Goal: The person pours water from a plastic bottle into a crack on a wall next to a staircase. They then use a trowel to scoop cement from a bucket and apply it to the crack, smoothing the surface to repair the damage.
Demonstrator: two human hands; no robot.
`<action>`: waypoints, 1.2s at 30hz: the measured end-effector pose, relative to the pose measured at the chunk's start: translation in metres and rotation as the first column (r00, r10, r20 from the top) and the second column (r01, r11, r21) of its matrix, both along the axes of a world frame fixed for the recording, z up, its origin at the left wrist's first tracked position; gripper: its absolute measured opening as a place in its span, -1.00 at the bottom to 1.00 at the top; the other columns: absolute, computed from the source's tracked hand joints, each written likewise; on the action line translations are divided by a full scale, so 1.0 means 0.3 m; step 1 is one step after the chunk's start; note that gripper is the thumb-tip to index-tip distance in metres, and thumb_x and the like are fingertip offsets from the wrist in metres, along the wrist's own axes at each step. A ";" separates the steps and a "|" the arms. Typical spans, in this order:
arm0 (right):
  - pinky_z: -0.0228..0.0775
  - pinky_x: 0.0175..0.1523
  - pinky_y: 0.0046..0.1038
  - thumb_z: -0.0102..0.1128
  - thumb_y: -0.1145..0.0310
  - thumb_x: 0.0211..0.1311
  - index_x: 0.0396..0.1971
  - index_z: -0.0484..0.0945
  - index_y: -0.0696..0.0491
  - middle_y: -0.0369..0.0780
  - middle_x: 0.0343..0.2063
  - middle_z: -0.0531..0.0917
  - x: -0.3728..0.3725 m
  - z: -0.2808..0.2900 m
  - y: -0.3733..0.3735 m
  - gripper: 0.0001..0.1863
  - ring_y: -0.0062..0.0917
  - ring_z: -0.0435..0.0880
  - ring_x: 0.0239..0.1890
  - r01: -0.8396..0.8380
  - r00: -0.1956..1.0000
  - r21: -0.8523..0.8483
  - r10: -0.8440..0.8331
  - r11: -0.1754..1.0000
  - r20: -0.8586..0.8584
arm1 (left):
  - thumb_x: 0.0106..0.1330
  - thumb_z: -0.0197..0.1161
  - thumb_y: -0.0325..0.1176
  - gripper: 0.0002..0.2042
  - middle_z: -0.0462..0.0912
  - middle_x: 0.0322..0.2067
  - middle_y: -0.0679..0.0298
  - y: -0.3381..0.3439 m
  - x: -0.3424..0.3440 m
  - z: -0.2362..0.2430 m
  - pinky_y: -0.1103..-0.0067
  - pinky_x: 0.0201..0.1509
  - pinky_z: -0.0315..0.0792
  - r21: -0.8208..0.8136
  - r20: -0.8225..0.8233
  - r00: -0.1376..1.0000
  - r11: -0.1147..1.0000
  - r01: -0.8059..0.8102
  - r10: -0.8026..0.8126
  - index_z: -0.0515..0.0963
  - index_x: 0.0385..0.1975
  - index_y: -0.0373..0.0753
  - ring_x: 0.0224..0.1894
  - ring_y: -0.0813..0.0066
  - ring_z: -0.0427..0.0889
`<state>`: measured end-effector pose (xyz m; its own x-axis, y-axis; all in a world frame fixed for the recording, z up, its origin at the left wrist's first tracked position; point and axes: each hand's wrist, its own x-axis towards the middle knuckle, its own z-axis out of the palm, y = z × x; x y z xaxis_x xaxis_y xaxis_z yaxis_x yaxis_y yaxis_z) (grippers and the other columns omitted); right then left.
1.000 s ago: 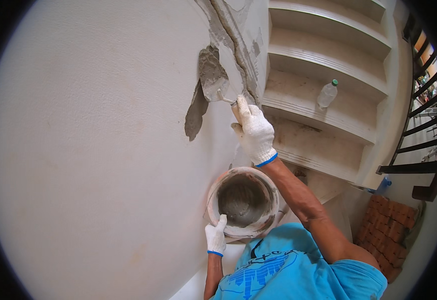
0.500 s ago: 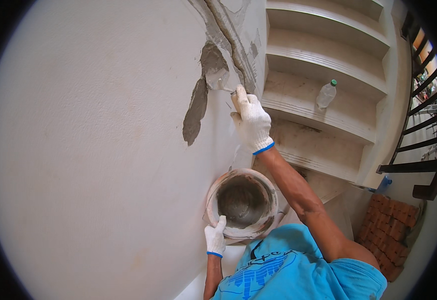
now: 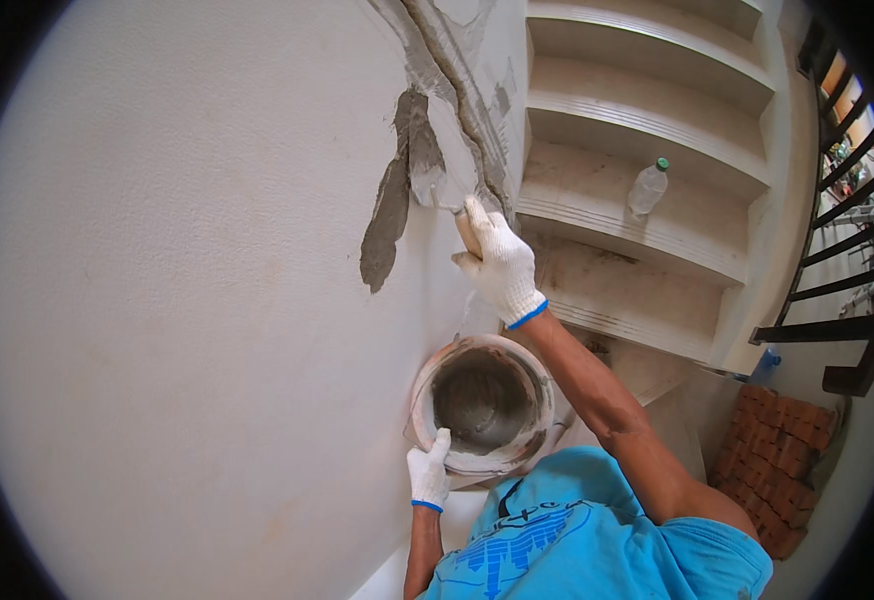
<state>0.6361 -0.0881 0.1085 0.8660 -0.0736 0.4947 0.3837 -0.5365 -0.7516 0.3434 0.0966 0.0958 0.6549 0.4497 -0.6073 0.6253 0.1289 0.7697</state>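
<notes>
the right hand, in a white knitted glove with a blue cuff, is closed around the handle of a trowel. the trowel reaches out past the fingers, up and to the left of the hand, its blade lying against the pale wall. just left of the blade, a dark grey patch of mortar runs down the wall; above it, a rough groove slants up toward the top edge.

the left hand, gloved the same way, grips the near left rim of a bucket, thumb over the edge, its other fingers hard to see. the bucket, below the right hand, has grey mix inside.

to the right, a clear bottle with a green cap stands on the stairs; farther off are red bricks below a dark railing.
</notes>
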 end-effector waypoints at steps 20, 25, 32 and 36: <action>0.63 -0.08 -0.19 0.64 0.43 -0.10 0.49 0.41 -0.01 -0.07 -0.06 0.66 -0.025 -0.026 0.031 0.01 -0.08 0.73 -0.12 -0.021 0.994 0.021 0.018 1.000 0.104 | 0.41 0.49 -0.12 -0.61 0.44 -0.52 0.50 0.044 -0.082 -0.094 0.49 -0.42 0.19 0.039 -0.013 1.000 0.999 -0.017 0.018 0.54 -0.52 -0.25 -0.45 0.68 0.30; 0.63 -0.12 -0.19 0.64 0.43 -0.12 0.48 0.41 -0.01 -0.07 -0.07 0.67 -0.139 -0.066 -0.005 0.01 -0.09 0.74 -0.14 -0.063 0.993 0.020 0.060 0.998 0.106 | 0.40 0.50 -0.12 -0.61 0.46 -0.49 0.49 0.046 -0.091 -0.107 0.50 -0.39 0.22 0.032 0.018 0.999 0.999 -0.037 0.036 0.56 -0.50 -0.28 -0.43 0.67 0.32; 0.62 -0.04 -0.16 0.61 0.45 -0.08 0.47 0.41 -0.01 -0.06 -0.06 0.67 0.017 0.015 -0.038 -0.02 -0.07 0.73 -0.08 0.006 0.984 0.093 -0.023 0.996 0.179 | 0.41 0.48 -0.12 -0.63 0.54 -0.44 0.44 0.033 -0.079 -0.070 0.51 -0.32 0.32 0.020 0.016 0.999 0.999 -0.035 0.035 0.64 -0.39 -0.38 -0.37 0.65 0.39; 0.62 -0.05 -0.18 0.61 0.44 -0.08 0.45 0.43 0.00 -0.08 -0.08 0.67 0.095 0.051 -0.055 -0.05 -0.09 0.73 -0.08 -0.002 0.981 0.073 -0.012 0.997 0.196 | 0.41 0.48 -0.13 -0.63 0.55 -0.43 0.44 0.033 -0.084 -0.061 0.51 -0.32 0.33 0.043 0.004 1.000 0.999 -0.021 0.021 0.65 -0.38 -0.38 -0.37 0.65 0.40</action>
<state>0.6646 -0.1046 0.1237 0.7523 -0.1197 0.6478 0.5246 -0.4860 -0.6990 0.3183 0.1066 0.0775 0.6476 0.4890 -0.5844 0.6198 0.1081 0.7773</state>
